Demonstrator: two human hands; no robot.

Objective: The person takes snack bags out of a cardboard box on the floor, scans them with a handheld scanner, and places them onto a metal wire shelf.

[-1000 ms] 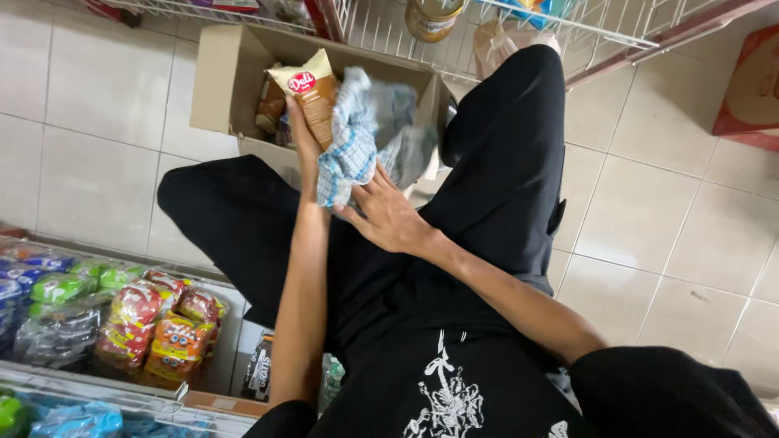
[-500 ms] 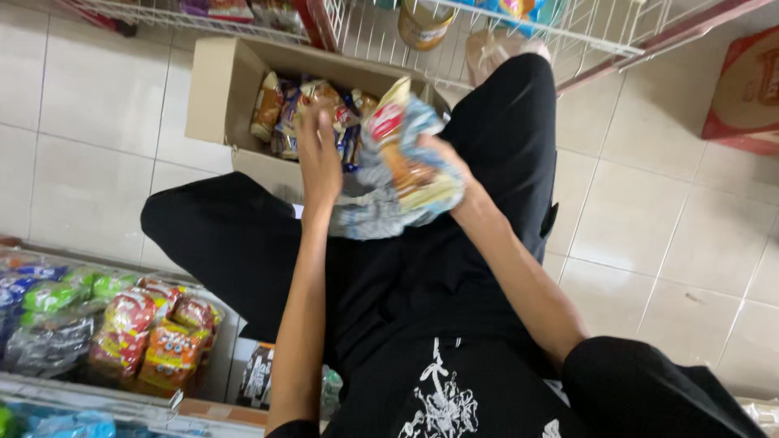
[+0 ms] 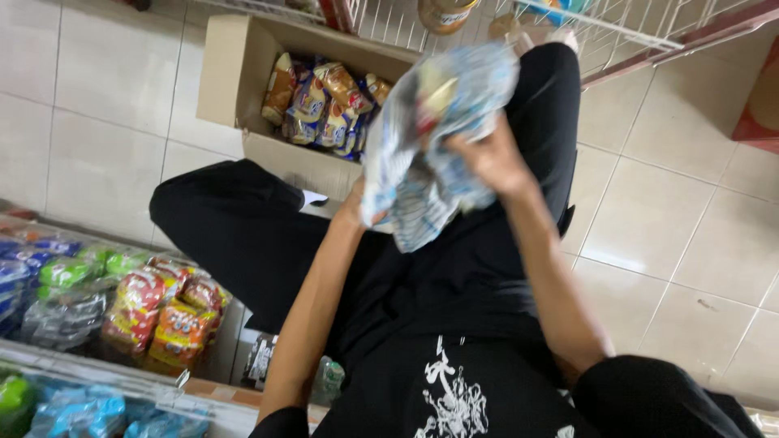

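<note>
Both hands were clenched on a blue-checked cloth [image 3: 430,154] wrapped round a snack packet above the cardboard box [image 3: 243,73], right hand [image 3: 491,158] high, left hand [image 3: 357,207] low (soft, light, crinkly, likely best held by its edges).

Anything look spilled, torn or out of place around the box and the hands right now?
Nothing spilled or torn shows. The cardboard box sits open on the floor, packets piled loosely inside. Both hands, right hand and left hand, hold a checked cloth around a packet, too blurred to judge.
</note>
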